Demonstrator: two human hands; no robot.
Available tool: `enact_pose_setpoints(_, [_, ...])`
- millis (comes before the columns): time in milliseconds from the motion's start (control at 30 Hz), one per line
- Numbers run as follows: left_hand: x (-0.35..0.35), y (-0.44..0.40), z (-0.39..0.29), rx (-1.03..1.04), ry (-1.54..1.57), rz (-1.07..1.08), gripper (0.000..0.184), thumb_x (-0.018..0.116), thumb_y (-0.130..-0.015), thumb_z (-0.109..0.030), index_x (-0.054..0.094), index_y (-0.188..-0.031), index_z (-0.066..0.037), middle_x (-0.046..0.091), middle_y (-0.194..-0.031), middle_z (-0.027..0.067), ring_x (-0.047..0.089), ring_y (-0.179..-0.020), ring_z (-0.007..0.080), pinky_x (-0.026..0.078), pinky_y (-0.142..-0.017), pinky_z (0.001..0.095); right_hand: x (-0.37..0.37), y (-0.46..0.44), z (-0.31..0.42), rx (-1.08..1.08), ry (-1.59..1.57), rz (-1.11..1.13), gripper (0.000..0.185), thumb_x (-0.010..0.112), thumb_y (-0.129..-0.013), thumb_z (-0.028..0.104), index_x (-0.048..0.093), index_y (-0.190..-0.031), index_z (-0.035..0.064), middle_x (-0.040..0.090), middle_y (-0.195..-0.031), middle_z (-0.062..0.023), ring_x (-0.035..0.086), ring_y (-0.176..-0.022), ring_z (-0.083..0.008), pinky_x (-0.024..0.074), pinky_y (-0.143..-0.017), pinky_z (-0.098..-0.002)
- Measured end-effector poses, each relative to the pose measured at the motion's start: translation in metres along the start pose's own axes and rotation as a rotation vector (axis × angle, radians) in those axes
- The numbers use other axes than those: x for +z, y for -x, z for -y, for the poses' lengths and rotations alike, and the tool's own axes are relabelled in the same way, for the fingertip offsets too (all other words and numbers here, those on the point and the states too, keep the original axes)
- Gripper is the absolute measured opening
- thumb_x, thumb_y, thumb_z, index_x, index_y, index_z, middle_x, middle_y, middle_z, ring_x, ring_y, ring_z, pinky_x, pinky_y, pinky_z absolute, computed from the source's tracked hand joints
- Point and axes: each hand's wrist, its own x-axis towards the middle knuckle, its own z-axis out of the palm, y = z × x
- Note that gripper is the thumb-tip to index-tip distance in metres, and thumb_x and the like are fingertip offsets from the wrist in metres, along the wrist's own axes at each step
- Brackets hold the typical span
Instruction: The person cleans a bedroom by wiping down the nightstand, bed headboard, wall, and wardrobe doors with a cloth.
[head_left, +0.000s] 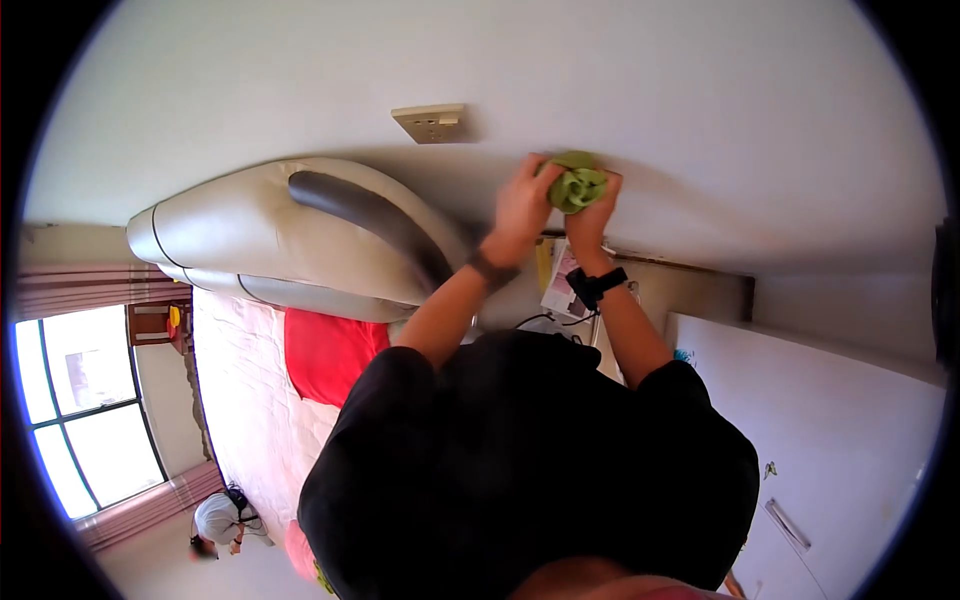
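Note:
A crumpled green cloth point(577, 186) is bunched up between my two hands, close to the white wall. My left hand point(522, 208) grips it from the left side, slightly blurred. On the right side my right hand point(592, 215) has its fingers wrapped round the cloth. Both wrists wear dark bands. Below my hands stands a narrow surface with papers point(562, 280) and a dark cable on it, partly hidden by my arms.
A wall socket point(432, 123) is left of my hands. The padded headboard point(250, 215) and bed with a red cloth point(330, 355) lie left. A white cabinet point(800, 430) stands right. Another person point(220, 518) in a light cap is at the lower left, near a window point(90, 410).

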Motion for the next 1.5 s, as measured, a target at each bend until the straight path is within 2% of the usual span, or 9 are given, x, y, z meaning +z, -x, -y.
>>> enact_pose_setpoints(167, [-0.032,0.011,0.031,-0.075,-0.108,-0.151,0.028,0.064,-0.076,-0.001,0.067,-0.102,-0.011,0.064,-0.106,0.0109,0.064,-0.086,0.0377,0.054,-0.072,0.0435,0.053,0.012,0.034,-0.164,0.055,0.042,0.035,0.072,-0.081,0.004,0.053,-0.111,0.0013,0.051,-0.104,-0.0117,0.053,-0.096,-0.0253,0.0438,-0.085,-0.0353])
enact_pose_setpoints(433, [0.001,-0.003,0.01,-0.002,-0.053,-0.257,0.03,0.069,-0.071,0.001,0.069,-0.099,-0.011,0.064,-0.099,0.0121,0.064,-0.086,0.035,0.054,-0.071,0.0424,0.003,-0.019,0.041,0.004,-0.013,0.077,0.039,0.076,-0.077,0.001,0.057,-0.111,0.0008,0.057,-0.106,-0.0116,0.059,-0.099,-0.0253,0.0472,-0.087,-0.0343])
enact_pose_setpoints(533, [0.022,-0.011,-0.019,0.04,0.037,-0.224,0.03,0.067,-0.07,0.002,0.07,-0.097,-0.011,0.065,-0.097,0.0099,0.064,-0.087,0.0318,0.054,-0.071,0.0402,-0.025,-0.028,0.03,-0.075,0.049,-0.035,0.042,0.075,-0.077,0.0,0.055,-0.115,0.0004,0.056,-0.106,-0.0107,0.058,-0.1,-0.0233,0.0468,-0.089,-0.0341])
enact_pose_setpoints(633, [0.054,-0.023,-0.038,0.199,0.022,-0.151,0.03,0.065,-0.07,0.002,0.07,-0.096,-0.013,0.066,-0.097,0.0066,0.065,-0.087,0.0295,0.055,-0.07,0.0392,-0.052,-0.025,0.007,0.061,0.013,-0.176,0.039,0.073,-0.077,0.0,0.052,-0.11,0.0008,0.056,-0.11,-0.0146,0.056,-0.102,-0.0269,0.0445,-0.092,-0.0353])
enact_pose_setpoints(733, [0.086,-0.023,-0.055,0.205,0.061,-0.013,0.031,0.064,-0.069,0.001,0.071,-0.096,-0.014,0.066,-0.097,0.0042,0.065,-0.088,0.028,0.055,-0.069,0.0388,-0.077,-0.016,-0.034,0.037,0.07,-0.235,0.039,0.07,-0.08,0.0,0.049,-0.113,-0.0002,0.055,-0.11,-0.0143,0.055,-0.105,-0.0274,0.0423,-0.095,-0.0366])
enact_pose_setpoints(867, [0.147,0.003,-0.03,0.073,0.1,0.247,0.026,0.064,-0.074,-0.004,0.071,-0.099,-0.012,0.066,-0.098,0.0087,0.064,-0.087,0.035,0.053,-0.074,0.0435,-0.124,0.0,-0.052,0.197,0.413,-0.123,0.038,0.073,-0.077,0.005,0.052,-0.108,-0.0009,0.056,-0.104,-0.018,0.054,-0.105,-0.0361,0.0423,-0.092,-0.0407])
enact_pose_setpoints(1133, [0.074,0.098,-0.035,0.242,0.181,0.691,0.036,0.065,-0.075,-0.007,0.066,-0.11,-0.013,0.065,-0.102,0.0086,0.064,-0.092,0.0345,0.053,-0.077,0.0441,-0.199,0.113,0.014,0.479,0.254,0.171,0.046,0.077,-0.073,0.01,0.054,-0.113,0.0025,0.061,-0.105,-0.0179,0.06,-0.101,-0.0357,0.0469,-0.088,-0.0394])
enact_pose_setpoints(1367, [-0.021,0.171,-0.046,0.401,0.198,0.863,0.032,0.064,-0.075,-0.006,0.067,-0.107,-0.01,0.064,-0.101,0.0083,0.064,-0.091,0.0319,0.053,-0.075,0.0408,-0.203,0.228,0.093,0.548,0.232,0.258,0.053,0.077,-0.075,0.009,0.051,-0.121,0.0014,0.059,-0.113,-0.017,0.059,-0.107,-0.0325,0.0461,-0.092,-0.0371])
enact_pose_setpoints(1500, [-0.046,0.217,-0.052,0.34,0.265,0.854,0.033,0.064,-0.074,-0.004,0.067,-0.107,-0.01,0.063,-0.1,0.0097,0.063,-0.09,0.0336,0.052,-0.074,0.0411,-0.205,0.267,0.124,0.506,0.219,0.246,0.052,0.076,-0.077,0.01,0.051,-0.123,0.0028,0.058,-0.116,-0.0173,0.058,-0.108,-0.0331,0.0457,-0.093,-0.0374])
